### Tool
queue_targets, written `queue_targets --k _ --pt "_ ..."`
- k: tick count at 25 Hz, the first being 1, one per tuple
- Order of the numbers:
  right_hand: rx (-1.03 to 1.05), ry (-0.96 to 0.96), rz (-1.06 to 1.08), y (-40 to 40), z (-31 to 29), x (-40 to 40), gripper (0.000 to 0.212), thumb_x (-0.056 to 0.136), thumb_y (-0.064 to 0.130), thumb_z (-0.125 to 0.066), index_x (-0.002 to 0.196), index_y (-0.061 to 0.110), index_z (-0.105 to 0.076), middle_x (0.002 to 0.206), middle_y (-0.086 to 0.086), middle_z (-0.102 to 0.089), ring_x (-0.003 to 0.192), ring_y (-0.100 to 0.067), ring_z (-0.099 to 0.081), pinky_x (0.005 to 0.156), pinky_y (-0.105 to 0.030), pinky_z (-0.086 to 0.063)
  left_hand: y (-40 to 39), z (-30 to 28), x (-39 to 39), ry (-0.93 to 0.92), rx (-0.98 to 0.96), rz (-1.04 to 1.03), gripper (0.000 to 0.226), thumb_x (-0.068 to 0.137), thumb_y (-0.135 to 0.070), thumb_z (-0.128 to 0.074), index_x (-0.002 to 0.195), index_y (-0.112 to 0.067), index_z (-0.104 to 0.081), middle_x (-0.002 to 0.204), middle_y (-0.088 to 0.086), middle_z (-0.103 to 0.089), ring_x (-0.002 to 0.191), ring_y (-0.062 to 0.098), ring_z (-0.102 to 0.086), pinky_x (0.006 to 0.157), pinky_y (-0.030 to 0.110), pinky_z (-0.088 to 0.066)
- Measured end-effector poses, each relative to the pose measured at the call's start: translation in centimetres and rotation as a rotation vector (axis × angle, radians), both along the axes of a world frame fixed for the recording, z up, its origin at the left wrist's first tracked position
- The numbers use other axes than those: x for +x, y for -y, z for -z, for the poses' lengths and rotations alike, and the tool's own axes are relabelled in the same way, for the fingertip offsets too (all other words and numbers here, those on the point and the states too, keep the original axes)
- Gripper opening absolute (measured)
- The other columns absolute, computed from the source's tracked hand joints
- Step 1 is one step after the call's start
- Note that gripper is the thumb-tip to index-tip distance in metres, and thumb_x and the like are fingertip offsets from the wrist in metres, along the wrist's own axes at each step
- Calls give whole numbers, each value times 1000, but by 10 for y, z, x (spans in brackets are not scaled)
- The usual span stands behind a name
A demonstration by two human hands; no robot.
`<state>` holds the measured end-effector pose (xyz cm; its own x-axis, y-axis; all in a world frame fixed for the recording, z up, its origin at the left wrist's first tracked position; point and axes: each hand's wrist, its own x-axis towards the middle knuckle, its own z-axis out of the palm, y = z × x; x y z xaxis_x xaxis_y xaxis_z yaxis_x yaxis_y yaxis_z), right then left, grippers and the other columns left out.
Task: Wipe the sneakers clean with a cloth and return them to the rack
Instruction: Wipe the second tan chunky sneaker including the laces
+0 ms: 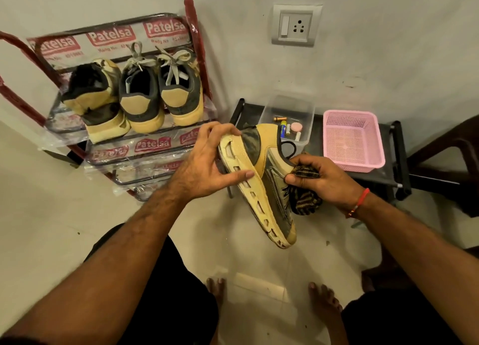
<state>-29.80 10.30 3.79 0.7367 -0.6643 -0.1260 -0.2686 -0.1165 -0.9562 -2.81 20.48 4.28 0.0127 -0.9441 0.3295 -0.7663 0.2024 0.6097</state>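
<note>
Wiping step: left hand [207, 163] grips the tan-and-grey sneaker [261, 181] by its sole; right hand [318, 178] presses a clenched striped brown cloth [305, 196] against its side; next, turn it

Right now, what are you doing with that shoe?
A person is cleaning a sneaker. The left hand grips it by the sole, tipped on its side, while the right hand presses a bunched cloth against its side. Three more sneakers sit on the top shelf of the red rack by the wall. This one has not gone back yet.
</note>
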Motion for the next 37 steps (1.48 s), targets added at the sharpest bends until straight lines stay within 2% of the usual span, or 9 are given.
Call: queue_targets --k 4,7,14,18,21,28,30,33,37 --pt "23 -24 80 4 1 -2 28 87 20 -71 114 17 -66 108 2 -71 97 -4 -68 79 -18 -55 22 7 -1 -16 -60 -50 68 73 -60 -75 129 -33 -48 128 8 -44 117 18 -47 93 22 -45" --pt "-18 -121 168 9 6 -2 39 85 23 -74 121 19 -62 115 2 -68 103 -9 -66 93 -33 -56 28 18 -9 -37 -41 -93 65 73 -60 -74 127 -34 -50 126 7 -44 115 15 -45 89 19 -43" --pt "-461 81 337 -17 -3 22 60 79 22 -81 129 27 -49 133 -7 -42 122 -11 -43 106 -17 -40 28 19 -18 53 -54 -149 65 75 -59 -72 130 -34 -50 136 13 -37 125 29 -45 96 51 -54" --pt "-893 -50 93 -23 19 28 52 80 17 -70 130 16 -54 137 -9 -37 128 -30 -45 106 -35 -46 28 15 -29 -26 -51 -228 62 73 -58 -70 128 -36 -52 133 11 -39 124 28 -45 96 47 -54" --pt "-757 -228 68 -10 39 16 46 79 10 -75 123 12 -62 129 -10 -49 117 -24 -52 95 -45 -55 31 9 -19 -84 -85 -362 59 74 -59 -71 124 -33 -55 132 13 -41 123 29 -47 95 46 -55" --pt "-781 110 332 -13 1 36 51 77 -4 -64 126 7 -56 129 -18 -50 121 -11 -44 104 -11 -38 25 11 -45 -44 40 -201 65 73 -62 -68 131 -44 -46 137 7 -32 126 29 -43 89 52 -58" --pt "-806 51 331 -1 12 30 51 75 -9 -66 123 6 -58 129 -18 -50 120 -9 -43 104 -15 -41 27 6 -45 -77 -4 -234 62 74 -61 -69 129 -42 -47 136 7 -33 126 30 -43 89 50 -59" --pt "-755 -175 71 -8 38 20 55 71 -11 -70 122 9 -61 127 -11 -52 116 -18 -51 98 -33 -53 28 0 -25 -151 -96 -349 58 73 -56 -73 124 -37 -53 132 8 -38 124 28 -47 96 45 -56" --pt "-629 -125 135 3 26 11 52 71 -1 -73 119 17 -60 121 -8 -55 110 -16 -54 96 -28 -51 26 3 -11 -175 -78 -218 56 74 -52 -75 122 -34 -55 127 8 -44 119 18 -49 95 26 -50"
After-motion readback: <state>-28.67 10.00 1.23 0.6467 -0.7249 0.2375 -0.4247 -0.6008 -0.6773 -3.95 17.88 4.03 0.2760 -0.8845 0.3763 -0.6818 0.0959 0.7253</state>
